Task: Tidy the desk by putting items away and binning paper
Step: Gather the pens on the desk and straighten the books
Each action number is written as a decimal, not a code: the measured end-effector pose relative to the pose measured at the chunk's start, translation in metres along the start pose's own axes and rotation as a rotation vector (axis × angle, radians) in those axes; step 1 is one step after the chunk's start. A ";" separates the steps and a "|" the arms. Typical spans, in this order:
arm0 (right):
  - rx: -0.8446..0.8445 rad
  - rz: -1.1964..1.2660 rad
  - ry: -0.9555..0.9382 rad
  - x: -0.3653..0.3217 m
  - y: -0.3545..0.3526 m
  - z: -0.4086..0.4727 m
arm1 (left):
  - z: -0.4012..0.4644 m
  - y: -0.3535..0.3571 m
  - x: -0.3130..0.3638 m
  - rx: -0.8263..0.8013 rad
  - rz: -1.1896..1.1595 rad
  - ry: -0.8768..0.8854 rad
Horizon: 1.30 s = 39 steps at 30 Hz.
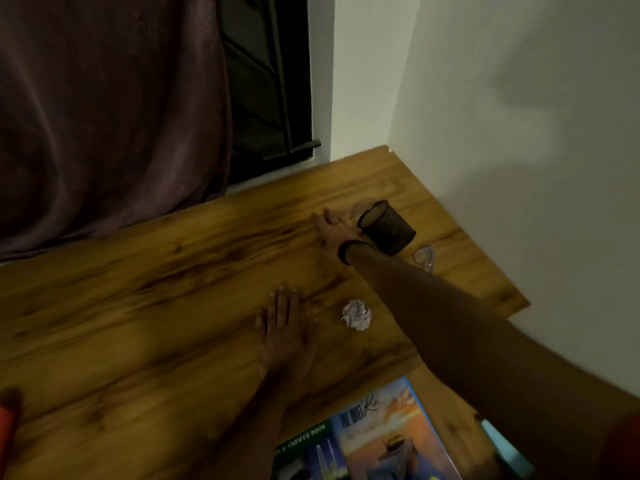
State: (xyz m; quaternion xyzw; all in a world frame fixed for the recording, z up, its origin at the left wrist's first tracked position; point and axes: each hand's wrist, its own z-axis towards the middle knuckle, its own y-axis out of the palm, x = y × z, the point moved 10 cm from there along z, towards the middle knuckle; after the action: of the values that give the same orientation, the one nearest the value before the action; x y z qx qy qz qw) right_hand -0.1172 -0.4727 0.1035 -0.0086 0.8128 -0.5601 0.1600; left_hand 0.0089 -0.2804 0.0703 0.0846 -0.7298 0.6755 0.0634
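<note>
A crumpled white paper ball (356, 315) lies on the wooden desk (138, 306). Left of the ball, my left hand (282, 327) rests flat on the desk, fingers apart, holding nothing. My right hand (332, 230) reaches far across, palm down with fingers spread, just left of a black mesh pen holder (386, 226) that looks tilted. The hand touches or nearly touches the holder's rim without gripping it. A dark band circles that wrist. A small clear object (424, 258) lies right of the holder, partly hidden by my forearm.
Two books (381, 434) lie at the desk's near edge. The white wall (519, 133) closes the right side and a dark curtain (104, 116) and window the back. The desk's right edge is close behind the holder. Something red (8, 420) shows at the lower left.
</note>
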 end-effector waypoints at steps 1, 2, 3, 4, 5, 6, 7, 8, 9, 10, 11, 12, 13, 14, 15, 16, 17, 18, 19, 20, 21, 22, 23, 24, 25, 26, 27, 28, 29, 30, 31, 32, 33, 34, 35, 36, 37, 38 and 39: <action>0.012 -0.021 0.015 -0.001 0.001 0.004 | 0.001 0.001 0.000 0.010 0.000 -0.002; 0.050 -0.045 0.021 -0.004 -0.001 0.006 | 0.003 0.001 -0.001 0.021 0.000 -0.007; 0.115 -0.015 0.021 -0.008 -0.003 0.005 | 0.003 0.000 -0.003 0.029 -0.003 -0.010; 0.132 -0.022 0.007 -0.015 -0.001 0.001 | 0.002 -0.002 -0.003 0.037 -0.009 -0.008; 0.140 -0.018 0.007 -0.017 0.005 -0.009 | 0.000 -0.004 -0.003 0.042 -0.014 -0.002; 0.151 -0.068 -0.013 -0.019 0.012 -0.018 | -0.001 -0.004 -0.003 0.042 -0.015 0.002; 0.122 -0.135 -0.071 -0.024 0.020 -0.024 | -0.001 -0.003 -0.003 0.040 -0.019 0.003; 0.139 -0.134 -0.108 -0.026 0.016 -0.031 | 0.000 -0.003 -0.002 0.039 -0.025 0.002; 0.143 -0.055 -0.094 -0.021 0.010 -0.036 | 0.000 -0.003 -0.001 0.044 -0.035 0.001; 0.136 0.043 -0.070 -0.013 0.006 -0.041 | 0.000 -0.004 0.000 0.048 -0.046 0.005; 0.136 0.162 -0.041 -0.006 0.001 -0.049 | 0.000 -0.004 0.001 0.047 -0.059 0.012; 0.159 0.267 -0.028 -0.002 -0.005 -0.061 | -0.001 -0.005 0.000 0.042 -0.072 0.021; 0.226 0.344 -0.029 0.002 -0.014 -0.077 | -0.003 -0.006 0.000 0.035 -0.078 0.032; 0.312 0.414 -0.013 0.010 -0.022 -0.095 | -0.005 -0.007 -0.001 0.022 -0.084 0.038; 0.394 0.493 0.014 0.020 -0.027 -0.117 | -0.008 -0.008 -0.002 0.010 -0.088 0.041; 0.463 0.569 0.055 0.032 -0.028 -0.139 | -0.012 -0.008 -0.003 -0.003 -0.088 0.043; 0.512 0.645 0.106 0.048 -0.026 -0.162 | -0.019 -0.007 -0.004 -0.013 -0.081 0.045; 0.554 0.740 0.163 0.064 -0.024 -0.185 | -0.028 -0.004 -0.004 -0.023 -0.074 0.046; 0.595 0.853 0.233 0.081 -0.021 -0.210 | -0.039 0.000 -0.004 -0.025 -0.075 0.055; 0.637 0.958 0.306 0.098 -0.014 -0.235 | -0.050 0.004 -0.002 -0.033 -0.085 0.066; 0.667 1.021 0.381 0.115 -0.005 -0.259 | -0.062 0.008 -0.001 -0.043 -0.099 0.070; 0.674 1.054 0.439 0.129 0.005 -0.282 | -0.073 0.012 0.001 -0.055 -0.112 0.066; 0.659 1.058 0.499 0.142 0.021 -0.301 | -0.082 0.015 0.003 -0.063 -0.122 0.060; 0.622 1.060 0.555 0.152 0.038 -0.319 | -0.092 0.017 0.007 -0.069 -0.126 0.051; 0.561 1.041 0.614 0.159 0.054 -0.335 | -0.101 0.017 0.013 -0.069 -0.126 0.045; 0.475 0.998 0.656 0.164 0.069 -0.348 | -0.111 0.019 0.020 -0.070 -0.126 0.046; 0.376 0.923 0.683 0.166 0.084 -0.359 | -0.123 0.021 0.028 -0.077 -0.128 0.054; 0.276 0.834 0.693 0.167 0.095 -0.369 | -0.136 0.025 0.037 -0.084 -0.130 0.073; 0.187 0.739 0.688 0.170 0.106 -0.377 | -0.149 0.028 0.048 -0.080 -0.125 0.102; 0.117 0.647 0.672 0.172 0.115 -0.383 | -0.162 0.031 0.060 -0.078 -0.118 0.136; 0.059 0.563 0.658 0.175 0.122 -0.388 | -0.176 0.035 0.073 -0.083 -0.118 0.177; 0.007 0.491 0.649 0.178 0.130 -0.393 | -0.190 0.039 0.087 -0.093 -0.132 0.223; -0.042 0.427 0.646 0.182 0.139 -0.397 | -0.204 0.045 0.101 -0.108 -0.158 0.272; -0.089 0.366 0.630 0.185 0.147 -0.400 | -0.219 0.052 0.114 -0.137 -0.185 0.314; -0.126 0.312 0.609 0.186 0.154 -0.401 | -0.233 0.060 0.125 -0.170 -0.203 0.349; -0.153 0.264 0.586 0.187 0.159 -0.402 | -0.245 0.069 0.135 -0.209 -0.207 0.369; -0.170 0.222 0.556 0.188 0.163 -0.401 | -0.255 0.077 0.142 -0.253 -0.205 0.371; -0.183 0.181 0.519 0.188 0.166 -0.400 | -0.263 0.086 0.147 -0.305 -0.201 0.355; -0.179 0.157 0.474 0.188 0.168 -0.395 | -0.268 0.092 0.150 -0.350 -0.200 0.326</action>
State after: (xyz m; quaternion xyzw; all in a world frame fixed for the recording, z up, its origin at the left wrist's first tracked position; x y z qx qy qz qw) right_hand -0.3748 -0.0877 0.0299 0.1720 0.8721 -0.4580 0.0067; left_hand -0.1628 -0.0127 0.0326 0.0340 -0.8037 0.5339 0.2605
